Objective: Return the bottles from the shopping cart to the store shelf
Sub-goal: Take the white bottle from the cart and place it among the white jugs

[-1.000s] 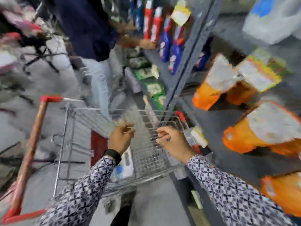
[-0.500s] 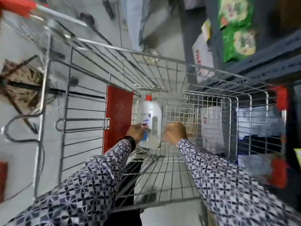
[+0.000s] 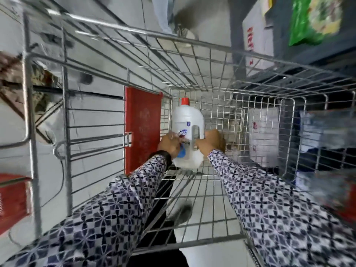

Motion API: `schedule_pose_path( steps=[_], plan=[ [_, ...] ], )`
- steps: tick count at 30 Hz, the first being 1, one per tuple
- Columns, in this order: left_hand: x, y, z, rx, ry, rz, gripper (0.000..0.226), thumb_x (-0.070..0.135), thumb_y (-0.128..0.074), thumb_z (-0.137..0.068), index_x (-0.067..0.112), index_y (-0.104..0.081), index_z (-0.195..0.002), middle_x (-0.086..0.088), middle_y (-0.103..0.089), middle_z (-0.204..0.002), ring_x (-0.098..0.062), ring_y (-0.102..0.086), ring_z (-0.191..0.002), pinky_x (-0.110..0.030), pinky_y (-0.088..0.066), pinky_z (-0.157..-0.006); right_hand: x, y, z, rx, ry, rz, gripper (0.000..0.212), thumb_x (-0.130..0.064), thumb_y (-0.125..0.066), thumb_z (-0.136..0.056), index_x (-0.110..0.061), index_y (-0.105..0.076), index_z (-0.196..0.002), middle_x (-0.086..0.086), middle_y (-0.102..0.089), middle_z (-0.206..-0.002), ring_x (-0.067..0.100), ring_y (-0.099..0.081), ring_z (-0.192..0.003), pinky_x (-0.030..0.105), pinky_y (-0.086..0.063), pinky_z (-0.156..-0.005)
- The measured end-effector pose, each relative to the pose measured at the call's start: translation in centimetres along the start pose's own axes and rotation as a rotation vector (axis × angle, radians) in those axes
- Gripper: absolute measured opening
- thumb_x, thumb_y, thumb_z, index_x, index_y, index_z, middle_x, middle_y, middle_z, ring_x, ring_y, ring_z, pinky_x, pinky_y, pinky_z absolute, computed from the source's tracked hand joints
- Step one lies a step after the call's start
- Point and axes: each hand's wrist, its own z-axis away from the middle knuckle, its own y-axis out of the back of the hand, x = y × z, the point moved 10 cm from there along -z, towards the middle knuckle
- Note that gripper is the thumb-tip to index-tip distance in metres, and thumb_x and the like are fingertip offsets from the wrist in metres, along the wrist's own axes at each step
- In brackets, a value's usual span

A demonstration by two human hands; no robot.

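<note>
A white jug-shaped bottle (image 3: 187, 120) with a red cap and a blue-and-red label lies on the wire floor of the shopping cart (image 3: 212, 45), cap pointing away from me. My left hand (image 3: 169, 144) presses against the bottle's left side over the label. My right hand (image 3: 209, 141) is wrapped around the moulded handle on its right side. Both sleeves are patterned in dark blue and white. The store shelf (image 3: 317, 60) runs along the right, its dark grey edge above the cart's rim.
A red child-seat flap (image 3: 142, 130) hangs at the cart's left inner wall. White cartons (image 3: 258, 45) and green packets (image 3: 316, 20) sit on the shelf. Another person's leg and shoe (image 3: 181, 33) stand beyond the cart. A red cart handle piece (image 3: 13, 199) is at left.
One second ago my hands held the cart's rim while I faced the shelves. The view has tipped down into the cart, and both hands have closed onto the white bottle.
</note>
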Motion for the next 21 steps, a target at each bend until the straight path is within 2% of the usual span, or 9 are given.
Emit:
schedule_pose_path(
  steps=[3,6,8,10,12,13,16,19,21],
  plan=[
    [2.0,-0.4,3.7,-0.040,-0.029,0.195,0.036,0.025,-0.050,-0.100,0.009,-0.050,-0.132,-0.006,-0.063,-0.106,-0.016,-0.063,-0.090,-0.014,-0.054,-0.068,0.9,3.2,2.8,-0.005,0.022,-0.066,0.034,-0.029,-0.092,-0.062,-0.008,-0.078,-0.084,0.009,-0.076,-0.080,0.021,-0.068,-0.067,0.016,-0.035,-0.044],
    [5.4,-2.9,8.9,-0.251,-0.039,0.312,0.024,0.024,-0.042,-0.106,0.010,-0.061,-0.099,-0.002,-0.061,-0.073,-0.005,-0.059,-0.050,-0.014,-0.046,-0.040,1.3,7.7,7.6,-0.002,0.104,-0.128,0.040,-0.040,-0.085,-0.050,-0.011,-0.080,-0.077,0.003,-0.074,-0.068,0.021,-0.070,-0.061,0.021,-0.042,-0.037],
    [8.1,-4.0,13.0,-0.351,-0.102,0.284,0.033,0.029,-0.043,-0.106,0.014,-0.062,-0.084,0.004,-0.065,-0.052,-0.004,-0.057,-0.035,-0.014,-0.044,-0.037,2.3,11.7,11.2,0.037,0.146,-0.223,0.053,-0.050,-0.073,-0.037,-0.016,-0.082,-0.076,0.003,-0.079,-0.070,0.023,-0.078,-0.071,0.037,-0.062,-0.052],
    [10.7,-5.1,17.6,-0.395,-0.226,0.198,0.014,0.027,-0.061,-0.094,0.015,-0.065,-0.099,0.006,-0.076,-0.068,-0.007,-0.070,-0.057,-0.018,-0.055,-0.059,4.6,16.3,15.8,0.107,0.181,-0.382,0.050,-0.046,-0.075,-0.038,-0.015,-0.082,-0.077,0.005,-0.080,-0.073,0.024,-0.079,-0.073,0.045,-0.065,-0.059],
    [13.3,-7.1,23.4,-0.464,-0.356,0.084,0.020,0.035,-0.062,-0.091,0.028,-0.067,-0.108,0.005,-0.076,-0.093,-0.021,-0.069,-0.088,-0.037,-0.051,-0.083,7.0,21.2,21.3,0.222,0.243,-0.551,0.034,-0.037,-0.079,-0.049,-0.011,-0.077,-0.070,0.002,-0.075,-0.062,0.020,-0.069,-0.057,0.039,-0.057,-0.049],
    [14.7,-8.3,26.2,-0.509,-0.429,0.039,0.017,0.037,-0.058,-0.094,0.034,-0.070,-0.106,0.004,-0.074,-0.098,-0.022,-0.067,-0.094,-0.042,-0.049,-0.086,8.0,23.6,24.3,0.288,0.302,-0.616,0.027,-0.033,-0.081,-0.058,-0.008,-0.073,-0.066,-0.003,-0.070,-0.057,0.013,-0.060,-0.053,0.036,-0.050,-0.048],
    [18.6,-13.1,36.5,-0.649,-0.632,0.026,0.023,0.024,-0.047,-0.105,0.030,-0.068,-0.111,0.012,-0.079,-0.100,-0.006,-0.073,-0.089,-0.029,-0.059,-0.079,12.1,29.9,34.0,0.483,0.391,-0.830,0.014,-0.010,-0.080,-0.083,-0.002,-0.070,-0.076,-0.003,-0.062,-0.061,0.000,-0.047,-0.051,0.018,-0.038,-0.048],
    [20.9,-18.7,48.6,-0.810,-0.839,-0.040,0.025,0.020,-0.047,-0.105,0.022,-0.065,-0.123,0.007,-0.078,-0.116,-0.010,-0.071,-0.101,-0.034,-0.057,-0.091,18.4,35.8,45.8,0.778,0.502,-1.035,0.016,-0.019,-0.079,-0.085,-0.005,-0.075,-0.092,0.011,-0.070,-0.073,0.008,-0.056,-0.068,0.023,-0.042,-0.057],
    [21.9,-21.9,56.5,-0.911,-0.963,-0.062,0.026,0.020,-0.048,-0.105,0.022,-0.067,-0.123,0.007,-0.078,-0.116,-0.009,-0.071,-0.102,-0.038,-0.054,-0.095,22.1,38.6,53.1,0.981,0.595,-1.115,0.005,-0.021,-0.076,-0.091,-0.022,-0.080,-0.093,-0.005,-0.077,-0.081,0.007,-0.061,-0.076,0.024,-0.050,-0.069]
  ],
)
